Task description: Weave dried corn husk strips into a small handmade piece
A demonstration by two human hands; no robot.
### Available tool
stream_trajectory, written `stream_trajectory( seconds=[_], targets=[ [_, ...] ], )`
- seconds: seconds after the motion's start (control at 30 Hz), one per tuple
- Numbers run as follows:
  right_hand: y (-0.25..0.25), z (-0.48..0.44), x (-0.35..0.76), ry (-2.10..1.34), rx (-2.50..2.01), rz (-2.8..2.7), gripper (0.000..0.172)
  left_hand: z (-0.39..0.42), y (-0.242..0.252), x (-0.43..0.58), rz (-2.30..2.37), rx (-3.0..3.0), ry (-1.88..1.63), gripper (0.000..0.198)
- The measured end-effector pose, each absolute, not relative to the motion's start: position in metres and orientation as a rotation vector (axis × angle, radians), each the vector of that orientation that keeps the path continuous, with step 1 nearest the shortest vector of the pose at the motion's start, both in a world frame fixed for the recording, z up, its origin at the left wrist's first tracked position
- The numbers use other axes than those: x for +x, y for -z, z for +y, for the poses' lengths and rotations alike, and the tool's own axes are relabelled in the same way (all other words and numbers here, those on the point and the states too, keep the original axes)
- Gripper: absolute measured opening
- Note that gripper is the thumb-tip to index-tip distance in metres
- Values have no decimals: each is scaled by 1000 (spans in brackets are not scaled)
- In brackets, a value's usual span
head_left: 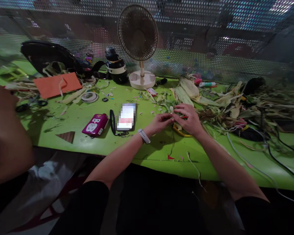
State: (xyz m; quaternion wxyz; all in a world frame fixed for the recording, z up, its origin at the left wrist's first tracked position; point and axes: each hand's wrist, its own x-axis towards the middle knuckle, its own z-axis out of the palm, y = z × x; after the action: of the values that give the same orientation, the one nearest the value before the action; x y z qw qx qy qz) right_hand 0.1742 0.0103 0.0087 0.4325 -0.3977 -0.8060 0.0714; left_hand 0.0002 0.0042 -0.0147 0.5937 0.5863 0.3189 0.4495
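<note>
My left hand [161,124] and my right hand [188,120] meet over the green table [142,150]. The fingertips of both are pinched together around something small, pale at the top, with a thin dark strand hanging below; what it is I cannot make out. Beneath my right hand lies a tool with yellow handles [182,133], partly hidden by the fingers. Dry corn husks [188,89] and shredded plant fibres are heaped just behind and to the right of my hands. A phone [126,116] with a lit, blurred screen rests left of my left hand.
A white fan [142,80] and a dark bottle [116,67] stand at the back. Further left are a magenta device [95,125], a tape roll [89,97], orange paper [58,85] and a black bag [49,55]. Cables [247,160] cross the right side. Another person's arm [8,130] is at far left.
</note>
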Motion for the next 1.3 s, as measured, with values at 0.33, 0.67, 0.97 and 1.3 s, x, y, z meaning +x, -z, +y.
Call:
stream_trajectory(
  seconds=[0.33,0.67,0.97,1.3],
  targets=[
    [-1,2,164,-591,-1022,-1861,9,1,18,-1,695,1532,-826,44],
    [-33,-5,175,-31,-1093,-1727,20,-2,9,0,720,830,-997,29],
    [-4,-10,152,-838,-1215,-2021,42,2,13,4,680,721,-1247,32],
    [-3,-13,149,-1230,-1008,-2070,34,3,7,3,713,785,-1314,33]
  ],
)
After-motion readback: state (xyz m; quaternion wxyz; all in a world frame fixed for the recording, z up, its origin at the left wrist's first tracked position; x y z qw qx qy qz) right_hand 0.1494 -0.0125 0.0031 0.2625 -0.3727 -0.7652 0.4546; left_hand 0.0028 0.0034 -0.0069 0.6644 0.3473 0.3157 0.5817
